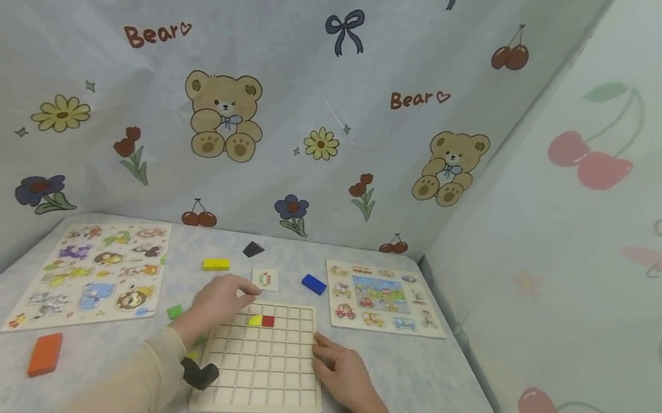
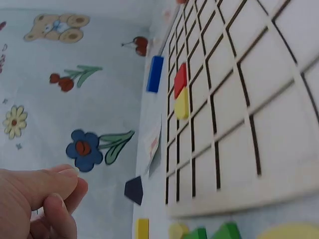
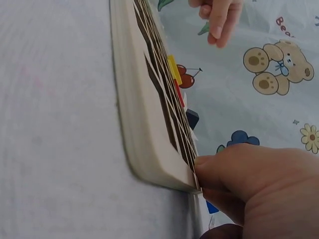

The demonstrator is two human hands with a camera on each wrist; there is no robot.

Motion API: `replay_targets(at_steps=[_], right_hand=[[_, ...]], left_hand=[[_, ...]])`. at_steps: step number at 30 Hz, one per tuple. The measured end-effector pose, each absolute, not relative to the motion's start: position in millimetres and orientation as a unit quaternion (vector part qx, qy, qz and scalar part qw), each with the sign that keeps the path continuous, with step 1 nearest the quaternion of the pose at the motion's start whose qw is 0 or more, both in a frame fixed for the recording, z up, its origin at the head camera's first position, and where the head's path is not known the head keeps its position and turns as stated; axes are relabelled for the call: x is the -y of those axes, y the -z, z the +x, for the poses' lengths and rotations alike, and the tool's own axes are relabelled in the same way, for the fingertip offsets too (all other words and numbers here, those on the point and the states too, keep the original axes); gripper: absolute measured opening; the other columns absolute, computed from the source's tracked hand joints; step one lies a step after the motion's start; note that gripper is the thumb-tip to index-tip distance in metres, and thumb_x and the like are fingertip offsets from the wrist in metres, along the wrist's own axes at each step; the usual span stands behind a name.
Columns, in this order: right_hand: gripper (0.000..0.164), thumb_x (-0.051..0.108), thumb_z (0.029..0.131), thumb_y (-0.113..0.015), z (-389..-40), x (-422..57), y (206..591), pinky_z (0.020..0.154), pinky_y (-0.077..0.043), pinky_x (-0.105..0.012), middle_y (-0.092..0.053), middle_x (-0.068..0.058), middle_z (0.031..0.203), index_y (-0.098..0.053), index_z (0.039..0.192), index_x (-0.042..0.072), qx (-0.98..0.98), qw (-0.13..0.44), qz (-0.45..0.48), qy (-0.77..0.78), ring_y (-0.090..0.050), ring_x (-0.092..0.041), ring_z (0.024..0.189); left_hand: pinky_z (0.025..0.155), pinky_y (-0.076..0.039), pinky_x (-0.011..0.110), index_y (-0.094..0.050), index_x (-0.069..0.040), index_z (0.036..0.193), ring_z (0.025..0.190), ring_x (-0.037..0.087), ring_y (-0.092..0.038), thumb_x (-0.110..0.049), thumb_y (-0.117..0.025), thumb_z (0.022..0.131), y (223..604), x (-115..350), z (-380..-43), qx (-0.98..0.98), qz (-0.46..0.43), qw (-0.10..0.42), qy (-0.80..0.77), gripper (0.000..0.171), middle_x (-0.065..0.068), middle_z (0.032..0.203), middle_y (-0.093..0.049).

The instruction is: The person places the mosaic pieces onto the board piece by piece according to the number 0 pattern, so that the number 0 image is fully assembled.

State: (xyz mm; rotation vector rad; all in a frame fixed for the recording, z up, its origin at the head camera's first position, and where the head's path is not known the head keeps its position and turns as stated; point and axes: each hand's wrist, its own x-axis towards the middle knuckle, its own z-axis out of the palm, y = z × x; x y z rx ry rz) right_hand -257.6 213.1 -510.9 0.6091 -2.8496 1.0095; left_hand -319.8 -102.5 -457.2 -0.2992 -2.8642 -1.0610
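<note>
- Left hand (image 1: 221, 305): raised by the far left corner of the grid board (image 1: 266, 363), fingers loosely curled, with nothing visible in them.
- Right hand (image 1: 344, 371): bent fingers and thumb touch the board's right edge, probably to steady it; whether they pinch it cannot be told.
- The grid board lies flat on the surface (image 1: 422, 382) between the person's forearms, perhaps placed there so both hands reach it. Its sides run away from the person; it looks nearly square, with no clear long axis.
- On the board, near its far edge, a yellow piece (image 1: 254, 321) sits left of a red square (image 1: 268, 321). The pair runs left to right; the yellow one's curved side faces away from the red.
- Just beyond the board's far edge: a pattern card (image 1: 265, 279), seemingly set there for easy viewing.
- Farther beyond: a yellow block (image 1: 216, 265), long axis left to right; a dark block (image 1: 254, 250); a blue block (image 1: 314, 284), slanting.
- Beside the board's left edge: green pieces (image 1: 174, 312), partly hidden.
- Well left of the board: an orange block (image 1: 45, 354) and an animal puzzle (image 1: 83, 260). To its right: a vehicle puzzle (image 1: 382, 298).
</note>
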Motion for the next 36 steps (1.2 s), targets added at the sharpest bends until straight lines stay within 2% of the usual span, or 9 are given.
replay_targets(at_steps=[3,6,11,15,18,20,25,31,36], right_hand=[[0.034,0.023,0.099,-0.067,-258,-213,511,0.107,-0.048,-0.051,-0.061,-0.004,0.146,-0.071,0.128,0.006,0.924,0.032,0.199,-0.325,-0.060,-0.030,0.132],[0.034,0.022,0.098,-0.067,-258,-213,511,0.108,-0.048,-0.051,-0.061,-0.004,0.146,-0.072,0.128,0.007,0.924,0.031,0.199,-0.326,-0.060,-0.030,0.133],[0.033,0.022,0.098,-0.067,-258,-215,510,0.108,-0.047,-0.052,-0.061,-0.005,0.145,-0.073,0.127,0.006,0.922,0.034,0.194,-0.333,-0.060,-0.030,0.133],[0.033,0.022,0.098,-0.067,-258,-214,511,0.108,-0.047,-0.052,-0.061,-0.004,0.145,-0.073,0.127,0.007,0.920,0.028,0.190,-0.341,-0.060,-0.030,0.133],[0.033,0.022,0.098,-0.067,-258,-213,511,0.109,-0.046,-0.052,-0.061,-0.004,0.146,-0.072,0.127,0.007,0.917,0.021,0.185,-0.352,-0.059,-0.030,0.134],[0.033,0.022,0.098,-0.067,-257,-212,511,0.109,-0.046,-0.053,-0.061,-0.004,0.146,-0.073,0.127,0.007,0.916,0.019,0.183,-0.357,-0.059,-0.030,0.134],[0.032,0.020,0.097,-0.068,-257,-212,511,0.109,-0.046,-0.052,-0.062,-0.004,0.145,-0.073,0.125,0.007,0.916,0.024,0.179,-0.359,-0.060,-0.030,0.133],[0.031,0.021,0.098,-0.067,-257,-212,511,0.108,-0.047,-0.052,-0.062,-0.005,0.145,-0.074,0.126,0.008,0.915,0.028,0.188,-0.356,-0.061,-0.030,0.132],[0.032,0.021,0.097,-0.067,-258,-212,512,0.108,-0.047,-0.052,-0.062,-0.005,0.144,-0.074,0.125,0.008,0.914,0.030,0.187,-0.360,-0.061,-0.029,0.132]], left_hand=[[0.097,-0.050,0.057,-0.075,-0.021,0.125,0.128,0.038,-0.059,-0.026,-0.066,0.101,449,135,-313,0.930,-0.038,0.041,0.363,0.027,0.010,0.139,-0.065],[0.096,-0.049,0.057,-0.073,-0.016,0.128,0.126,0.039,-0.058,-0.028,-0.066,0.100,452,159,-306,0.929,0.010,0.015,0.369,0.031,0.015,0.140,-0.064],[0.083,-0.053,0.042,-0.073,-0.013,0.127,0.105,0.026,-0.063,-0.029,-0.072,0.096,472,170,-305,0.936,0.036,-0.027,0.350,0.035,0.013,0.128,-0.070],[0.072,-0.049,0.035,-0.072,-0.013,0.129,0.093,0.021,-0.060,-0.023,-0.072,0.095,479,173,-310,0.943,0.014,-0.030,0.330,0.035,0.014,0.130,-0.068],[0.077,-0.052,0.041,-0.073,-0.014,0.127,0.097,0.022,-0.062,-0.018,-0.073,0.094,479,176,-315,0.954,-0.023,-0.024,0.300,0.033,0.013,0.133,-0.067],[0.086,-0.054,0.049,-0.074,-0.016,0.124,0.109,0.026,-0.063,-0.016,-0.073,0.093,479,178,-319,0.959,-0.055,-0.020,0.278,0.031,0.010,0.132,-0.068],[0.105,-0.047,0.057,-0.075,-0.021,0.122,0.126,0.030,-0.060,-0.018,-0.075,0.093,479,181,-328,0.957,-0.110,-0.034,0.265,0.030,0.000,0.128,-0.071],[0.098,-0.052,0.050,-0.079,-0.023,0.112,0.107,0.021,-0.063,-0.016,-0.077,0.091,476,182,-332,0.961,-0.144,-0.039,0.232,0.022,-0.004,0.118,-0.074],[0.098,-0.052,0.049,-0.078,-0.026,0.113,0.105,0.017,-0.061,-0.020,-0.080,0.089,478,183,-335,0.962,-0.147,-0.045,0.228,0.024,-0.006,0.120,-0.073]])
